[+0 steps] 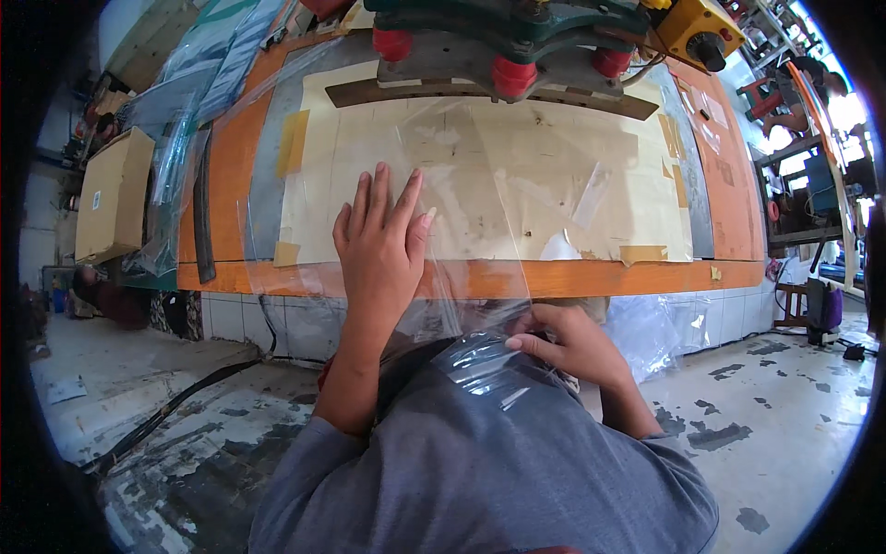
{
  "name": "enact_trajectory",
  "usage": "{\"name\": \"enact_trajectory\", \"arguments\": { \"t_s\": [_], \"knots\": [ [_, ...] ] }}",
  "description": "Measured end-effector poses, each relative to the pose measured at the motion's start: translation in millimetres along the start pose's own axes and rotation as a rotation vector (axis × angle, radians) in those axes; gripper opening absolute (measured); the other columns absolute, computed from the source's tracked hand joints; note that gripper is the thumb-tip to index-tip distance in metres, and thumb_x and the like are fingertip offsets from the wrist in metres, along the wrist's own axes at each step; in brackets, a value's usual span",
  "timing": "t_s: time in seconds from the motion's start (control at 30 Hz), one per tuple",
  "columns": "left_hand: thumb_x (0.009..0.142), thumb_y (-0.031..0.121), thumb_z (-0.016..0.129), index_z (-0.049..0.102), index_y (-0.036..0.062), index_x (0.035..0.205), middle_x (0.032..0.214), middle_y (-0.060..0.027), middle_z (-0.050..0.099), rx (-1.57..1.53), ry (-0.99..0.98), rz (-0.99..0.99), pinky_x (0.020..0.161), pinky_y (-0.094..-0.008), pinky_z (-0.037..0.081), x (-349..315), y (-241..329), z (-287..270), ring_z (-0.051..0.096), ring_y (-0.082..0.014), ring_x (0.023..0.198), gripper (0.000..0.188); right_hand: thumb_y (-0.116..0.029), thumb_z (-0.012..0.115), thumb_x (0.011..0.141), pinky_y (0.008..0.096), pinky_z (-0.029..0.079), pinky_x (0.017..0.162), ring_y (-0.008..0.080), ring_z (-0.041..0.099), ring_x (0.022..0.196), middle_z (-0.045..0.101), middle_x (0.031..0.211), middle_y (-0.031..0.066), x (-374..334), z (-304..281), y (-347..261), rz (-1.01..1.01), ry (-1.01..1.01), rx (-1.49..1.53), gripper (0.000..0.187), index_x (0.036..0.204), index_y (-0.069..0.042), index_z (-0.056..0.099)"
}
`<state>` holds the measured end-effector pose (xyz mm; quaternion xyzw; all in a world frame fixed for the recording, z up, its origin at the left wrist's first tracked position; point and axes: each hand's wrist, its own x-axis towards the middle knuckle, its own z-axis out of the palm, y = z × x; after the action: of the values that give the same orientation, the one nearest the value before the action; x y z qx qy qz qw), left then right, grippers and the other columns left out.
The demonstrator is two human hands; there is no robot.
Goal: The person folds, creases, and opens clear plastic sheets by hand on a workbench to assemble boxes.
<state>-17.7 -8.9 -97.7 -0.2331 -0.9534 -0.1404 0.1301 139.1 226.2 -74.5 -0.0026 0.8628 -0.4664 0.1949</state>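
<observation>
A clear plastic sheet (pixel 466 212) lies over the cream board (pixel 609 217) taped down on the orange-edged worktable. From the board it runs across the table's front edge, and its near part (pixel 484 365) bunches, shiny, against my shirt. My left hand (pixel 380 242) lies flat on the sheet left of the board's middle, fingers stretched toward the back. Below the table edge, at my lap, my right hand (pixel 570 343) has its thumb and fingers closed on the clear plastic. Part of its fingers is hidden.
Above the board's back hangs a green machine head (pixel 512 32) with red cylinders and a long flat bar (pixel 498 92). A yellow control box (pixel 700 37) is at its right. A cardboard box (pixel 115 198) and more clear plastic sit left. Another person (pixel 803 88) is far right.
</observation>
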Motion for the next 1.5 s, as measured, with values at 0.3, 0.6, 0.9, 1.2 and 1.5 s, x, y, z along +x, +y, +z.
{"name": "enact_trajectory", "arguments": {
  "t_s": [0.3, 0.6, 0.9, 1.2, 1.5],
  "knots": [
    [0.105, 0.037, 0.055, 0.051, 0.025, 0.154, 0.162, -0.0149, 0.042, -0.017, -0.023, -0.012, 0.116, -0.0554, 0.03, 1, 0, -6, 0.04, -0.0363, 0.148, 0.05, -0.014, 0.07, 0.1, 0.0272, 0.053, 0.071, 0.0093, 0.068, 0.08, 0.067, 0.079, 0.0025, -17, -15, 1, 0.09, 0.009, 0.519, 0.018, 0.093, 0.0, 0.061],
    [0.094, 0.028, 0.072, 0.063, 0.0125, 0.141, 0.141, -0.0133, 0.06, -0.105, -0.158, 0.078, 0.102, -0.0471, 0.045, 7, -10, -51, 0.056, -0.0319, 0.129, 0.05, -0.013, 0.066, 0.101, 0.0277, 0.052, 0.073, 0.0111, 0.065, 0.076, 0.07, 0.081, 0.0049, -33, -45, 22, 0.071, 0.466, 0.454, 0.017, 0.109, 0.002, 0.069],
    [0.092, 0.032, 0.075, 0.065, 0.0033, 0.129, 0.115, -0.0155, 0.062, -0.181, 0.051, 0.045, 0.095, -0.0474, 0.047, 25, -33, -28, 0.059, -0.0354, 0.108, 0.048, -0.021, 0.072, 0.099, 0.0275, 0.048, 0.073, 0.0115, 0.064, 0.082, 0.067, 0.082, 0.0048, -23, -56, 18, -0.025, 0.468, 0.209, 0.024, 0.09, 0.001, 0.066],
    [0.088, 0.041, 0.08, 0.059, 0.0053, 0.13, 0.116, -0.0145, 0.057, -0.048, 0.086, -0.033, 0.097, -0.0483, 0.045, 21, -27, -14, 0.055, -0.0351, 0.11, 0.058, -0.016, 0.07, 0.1, 0.0274, 0.052, 0.077, 0.0108, 0.066, 0.085, 0.07, 0.086, 0.0036, -24, -50, 17, 0.014, 0.406, 0.64, 0.016, 0.104, 0.0, 0.066],
    [0.081, 0.013, 0.087, 0.06, 0.0011, 0.094, 0.083, -0.0042, 0.055, -0.612, -0.082, -0.174, 0.069, -0.0318, 0.047, 13, -31, -35, 0.052, -0.0153, 0.074, 0.032, -0.015, 0.073, 0.097, 0.0273, 0.052, 0.074, 0.0114, 0.067, 0.083, 0.072, 0.091, 0.0052, -22, -53, 8, 0.086, 0.33, 0.454, 0.023, 0.114, 0.001, 0.07]
  ]
}}
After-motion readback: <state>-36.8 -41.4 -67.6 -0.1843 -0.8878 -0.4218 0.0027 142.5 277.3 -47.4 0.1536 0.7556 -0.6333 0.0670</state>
